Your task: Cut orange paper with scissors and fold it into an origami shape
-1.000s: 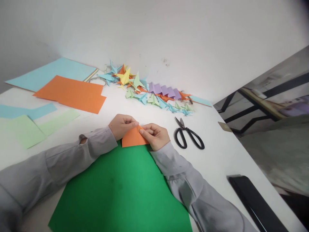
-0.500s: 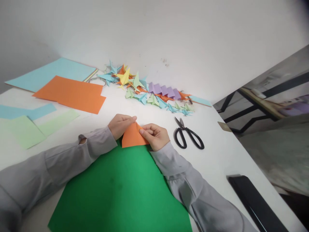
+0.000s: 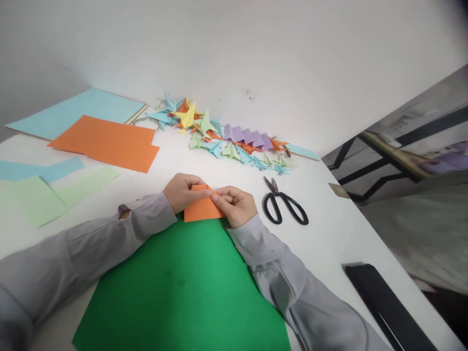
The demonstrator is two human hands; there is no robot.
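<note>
A small folded orange paper (image 3: 202, 208) lies at the far edge of a large green sheet (image 3: 183, 287) on the white table (image 3: 329, 234). My left hand (image 3: 182, 190) pinches its upper left part with curled fingers. My right hand (image 3: 236, 204) pinches its upper right edge, thumb and forefinger pressed on the fold. The fingertips of both hands almost meet above the paper. Grey sleeves cover both forearms.
Black scissors (image 3: 284, 206) lie just right of my right hand. A pile of folded paper figures (image 3: 219, 136) runs along the wall. Orange (image 3: 104, 143), blue (image 3: 78, 109) and pale green (image 3: 36, 200) sheets lie at the left. A black flat object (image 3: 383, 307) lies near the table's right edge.
The orange paper's pointed top has been folded down, so it now looks shorter and flat-topped. My left fingers shifted onto that upper edge. The hands stayed in place.
</note>
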